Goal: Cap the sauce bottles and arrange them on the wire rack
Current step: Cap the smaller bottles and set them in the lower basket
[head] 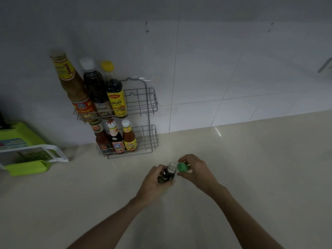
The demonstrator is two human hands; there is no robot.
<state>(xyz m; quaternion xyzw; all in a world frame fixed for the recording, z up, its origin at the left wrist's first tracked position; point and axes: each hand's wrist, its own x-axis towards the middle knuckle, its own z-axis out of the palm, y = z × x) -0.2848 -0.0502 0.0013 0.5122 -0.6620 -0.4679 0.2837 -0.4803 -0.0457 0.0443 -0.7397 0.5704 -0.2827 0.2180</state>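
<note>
A small dark sauce bottle [168, 174] with a bare clear neck stands on the beige counter, gripped by my left hand [154, 184]. My right hand [195, 169] pinches a green cap [182, 167] just right of the bottle's mouth, not on it. The grey two-tier wire rack [151, 101] stands against the wall behind. Its top tier holds three tall bottles: a brown sauce [75, 88], a dark sauce with a white cap [95, 88], and a yellow-labelled one [115, 97]. On the lower tier sit three small capped bottles [116, 139]. The right side of both tiers is bare wire.
A green plastic box with a printed sheet [27, 153] lies at the left on the counter [251, 159]. White tiled wall [215, 69] runs behind. A wall fitting [325, 66] shows at the far right.
</note>
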